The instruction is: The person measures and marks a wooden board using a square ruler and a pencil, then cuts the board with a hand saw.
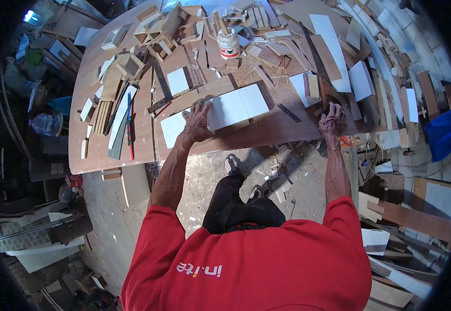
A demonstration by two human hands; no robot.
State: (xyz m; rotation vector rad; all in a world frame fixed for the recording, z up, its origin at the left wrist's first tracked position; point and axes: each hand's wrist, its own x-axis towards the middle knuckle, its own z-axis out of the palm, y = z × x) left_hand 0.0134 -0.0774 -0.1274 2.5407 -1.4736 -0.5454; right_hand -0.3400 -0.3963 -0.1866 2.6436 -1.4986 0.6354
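A long white-faced board (230, 109) lies near the front edge of the worktable, with a thin line across its right part. My left hand (198, 123) presses on its left part, fingers spread. On the right, a handsaw (316, 57) points away from me, its dark blade running towards the back and its brown handle nearest me. My right hand (333, 120) is closed around that handle. Beside the saw lies a white piece (299, 89) with a small wooden block (313, 86). A short dark metal strip (289, 112) rests between the board and my right hand.
A white glue tub (228, 43) with sticks in it stands at the back. Wood offcuts (261, 18) crowd the far side. At left are a red-and-dark strip (130, 129) and stacked wood strips (102, 116). Scraps litter the floor (303, 176).
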